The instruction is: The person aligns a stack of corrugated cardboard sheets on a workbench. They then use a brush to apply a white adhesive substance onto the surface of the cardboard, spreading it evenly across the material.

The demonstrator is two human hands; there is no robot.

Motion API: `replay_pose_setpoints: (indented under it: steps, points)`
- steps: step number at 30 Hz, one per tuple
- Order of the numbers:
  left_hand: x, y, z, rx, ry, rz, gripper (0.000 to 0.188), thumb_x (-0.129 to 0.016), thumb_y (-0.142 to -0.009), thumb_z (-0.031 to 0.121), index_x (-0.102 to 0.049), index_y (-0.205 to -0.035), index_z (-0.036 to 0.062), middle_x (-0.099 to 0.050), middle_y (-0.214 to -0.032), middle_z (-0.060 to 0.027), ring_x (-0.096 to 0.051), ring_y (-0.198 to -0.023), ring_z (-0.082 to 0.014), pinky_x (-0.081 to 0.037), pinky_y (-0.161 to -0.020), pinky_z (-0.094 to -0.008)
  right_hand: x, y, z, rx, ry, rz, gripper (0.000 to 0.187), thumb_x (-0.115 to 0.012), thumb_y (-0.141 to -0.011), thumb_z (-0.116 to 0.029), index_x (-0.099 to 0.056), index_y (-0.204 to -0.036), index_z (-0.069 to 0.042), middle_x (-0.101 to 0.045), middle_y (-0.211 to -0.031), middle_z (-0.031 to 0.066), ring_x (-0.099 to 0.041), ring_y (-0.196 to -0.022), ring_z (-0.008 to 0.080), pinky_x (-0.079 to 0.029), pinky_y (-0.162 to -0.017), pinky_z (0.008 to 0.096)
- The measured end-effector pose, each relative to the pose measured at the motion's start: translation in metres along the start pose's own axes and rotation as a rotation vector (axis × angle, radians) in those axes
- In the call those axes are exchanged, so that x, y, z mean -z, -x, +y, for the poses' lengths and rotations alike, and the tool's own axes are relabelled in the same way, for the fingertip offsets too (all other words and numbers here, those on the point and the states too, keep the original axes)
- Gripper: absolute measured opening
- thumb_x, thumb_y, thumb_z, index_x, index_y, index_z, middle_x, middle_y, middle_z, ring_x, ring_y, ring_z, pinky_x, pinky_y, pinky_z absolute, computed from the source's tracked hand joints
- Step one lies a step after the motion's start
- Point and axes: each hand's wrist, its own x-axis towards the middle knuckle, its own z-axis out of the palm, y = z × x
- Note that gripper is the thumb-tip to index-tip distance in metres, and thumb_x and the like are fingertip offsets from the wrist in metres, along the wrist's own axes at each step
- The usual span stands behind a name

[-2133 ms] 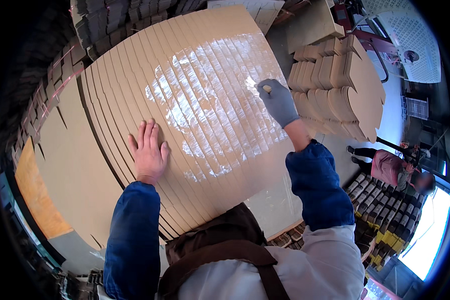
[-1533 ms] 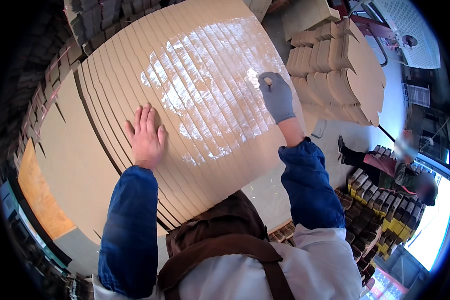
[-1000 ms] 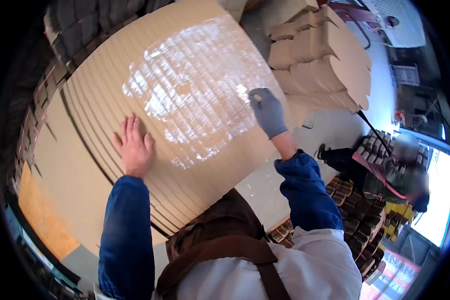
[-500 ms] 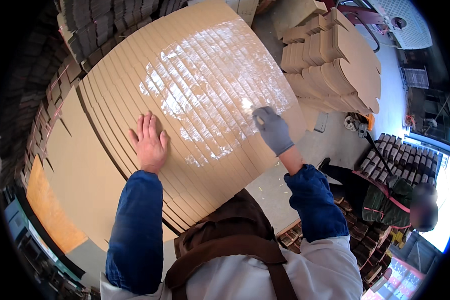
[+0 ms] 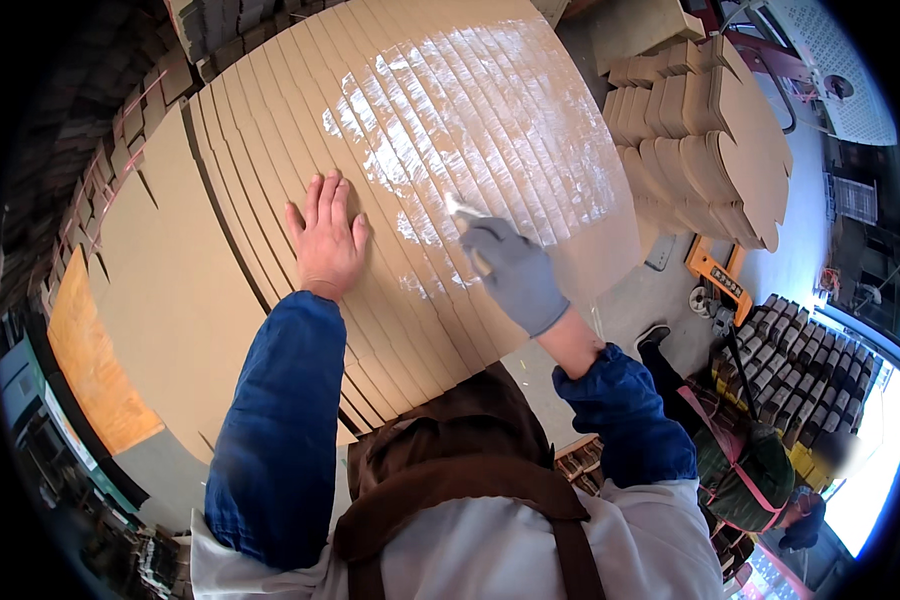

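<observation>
Overlapping brown cardboard sheets (image 5: pixel 260 130) fan out in front of me, their edges stepped like shingles. A wet white layer that looks like glue (image 5: pixel 420 120) covers much of their middle and right side. My bare left hand (image 5: pixel 330 245) lies flat on the uncoated part left of it, fingers a little apart. In a grey glove, my right hand (image 5: pixel 522 278) is closed around the handle of a brush (image 5: pixel 458 206). Its whitened head touches the lower part of the coated area; most of the handle is hidden by the glove.
Stacks of cut cardboard (image 5: pixel 735 150) stand at the right, beside an orange pallet jack (image 5: pixel 720 280). Farther right a person (image 5: pixel 745 465) in dark clothes is near piled bundles (image 5: pixel 790 370). More cardboard piles line the far left, above an orange-brown board (image 5: pixel 95 350).
My right hand has brought the brush leftward and slightly nearer across the sheets. The view has shifted, and the person at the right has moved. My left hand stays flat on the cardboard.
</observation>
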Motion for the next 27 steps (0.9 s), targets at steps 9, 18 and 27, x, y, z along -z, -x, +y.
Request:
replay_pose_setpoints:
  steps: [9,18,27]
  points:
    - [0.0,0.003,-0.004,0.007,-0.037,0.003,0.054,-0.048,-0.099,0.031,-0.04,-0.149,0.01,-0.034,-0.161,-0.0031,-0.023,-0.152,-0.0254,-0.016,-0.12,-0.0598,0.019,0.02,0.043,-0.108,-0.013,0.198,0.014,-0.065,-0.091,-0.015,-0.064,-0.104,-0.015,-0.064,-0.108,0.0083,-0.069,-0.08,0.0348,-0.056,-0.069,0.0448]
    - [-0.003,0.007,-0.005,0.008,-0.05,-0.012,0.054,-0.047,-0.1,0.031,-0.039,-0.149,0.0103,-0.033,-0.161,-0.0023,-0.023,-0.152,-0.0252,-0.016,-0.12,-0.0591,0.006,0.047,0.029,-0.215,-0.059,0.299,0.008,-0.066,-0.091,-0.019,-0.064,-0.098,-0.017,-0.064,-0.106,0.007,-0.068,-0.078,0.0335,-0.056,-0.068,0.0436]
    - [-0.007,0.003,-0.005,-0.022,-0.032,0.05,0.054,-0.046,-0.1,0.033,-0.04,-0.149,0.0108,-0.034,-0.16,-0.0016,-0.024,-0.152,-0.0251,-0.016,-0.119,-0.0623,-0.001,0.056,0.038,-0.22,0.036,0.23,0.015,-0.066,-0.088,-0.016,-0.063,-0.103,-0.018,-0.065,-0.108,0.0054,-0.068,-0.078,0.0347,-0.056,-0.068,0.0445]
